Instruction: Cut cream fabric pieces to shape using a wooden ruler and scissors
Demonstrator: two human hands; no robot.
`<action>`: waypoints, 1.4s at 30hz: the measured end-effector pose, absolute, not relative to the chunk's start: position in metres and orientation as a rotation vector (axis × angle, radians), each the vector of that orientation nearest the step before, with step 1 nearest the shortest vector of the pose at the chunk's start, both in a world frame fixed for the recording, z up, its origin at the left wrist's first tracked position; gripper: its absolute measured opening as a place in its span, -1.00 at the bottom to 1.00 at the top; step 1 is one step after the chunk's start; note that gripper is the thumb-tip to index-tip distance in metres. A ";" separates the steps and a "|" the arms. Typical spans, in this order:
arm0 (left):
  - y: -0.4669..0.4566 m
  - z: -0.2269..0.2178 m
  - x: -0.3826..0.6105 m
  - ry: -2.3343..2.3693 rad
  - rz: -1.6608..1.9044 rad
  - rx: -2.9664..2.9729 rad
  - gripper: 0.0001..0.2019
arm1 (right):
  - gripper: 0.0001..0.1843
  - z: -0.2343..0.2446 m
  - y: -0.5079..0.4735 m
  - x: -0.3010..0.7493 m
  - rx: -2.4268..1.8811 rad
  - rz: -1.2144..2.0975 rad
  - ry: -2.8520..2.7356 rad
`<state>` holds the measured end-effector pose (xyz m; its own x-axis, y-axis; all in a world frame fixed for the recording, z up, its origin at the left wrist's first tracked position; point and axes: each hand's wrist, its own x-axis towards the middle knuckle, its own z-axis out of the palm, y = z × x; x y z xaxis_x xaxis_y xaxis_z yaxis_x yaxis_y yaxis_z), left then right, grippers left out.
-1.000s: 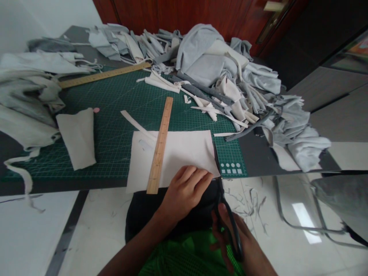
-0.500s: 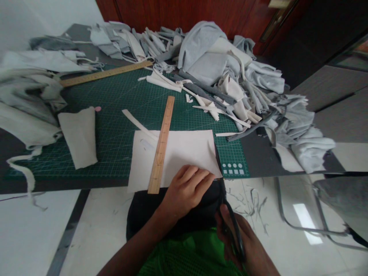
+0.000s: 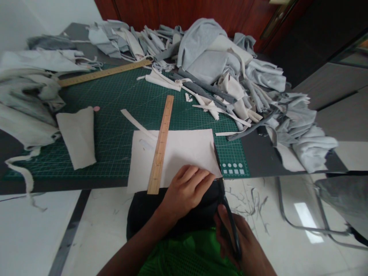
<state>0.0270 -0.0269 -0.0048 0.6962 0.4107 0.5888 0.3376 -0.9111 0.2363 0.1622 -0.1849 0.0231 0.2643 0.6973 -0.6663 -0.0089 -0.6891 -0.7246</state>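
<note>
Cloth point(image 3: 172, 153) flat under my left hand point(image 3: 186, 188), fingers spread, pressing down; right hand point(image 3: 244, 241) gripping scissors point(image 3: 233, 237), blade along cloth edge. Keep blade square, cloth taut, cut steady.

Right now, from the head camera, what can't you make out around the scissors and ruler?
Head view:
- Pivot of the black-handled scissors: lost against the black garment at the lap.
- Handle loops: partly hidden by the right hand.
- Near edge of the white fabric sheet: hidden by the left hand.
- Markings on the wooden ruler: too small to read.
</note>
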 end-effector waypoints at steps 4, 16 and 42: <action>-0.027 -0.004 0.027 0.622 0.987 2.780 -0.78 | -0.37 0.025 -0.179 0.162 -1.911 1.473 -0.623; -0.026 -0.004 0.028 0.619 0.987 2.773 -0.75 | -0.25 0.024 -0.171 0.157 -1.911 1.503 -0.527; -0.042 0.007 0.022 0.568 1.046 2.741 -0.77 | -0.21 0.043 -0.162 0.158 -1.892 1.502 -0.277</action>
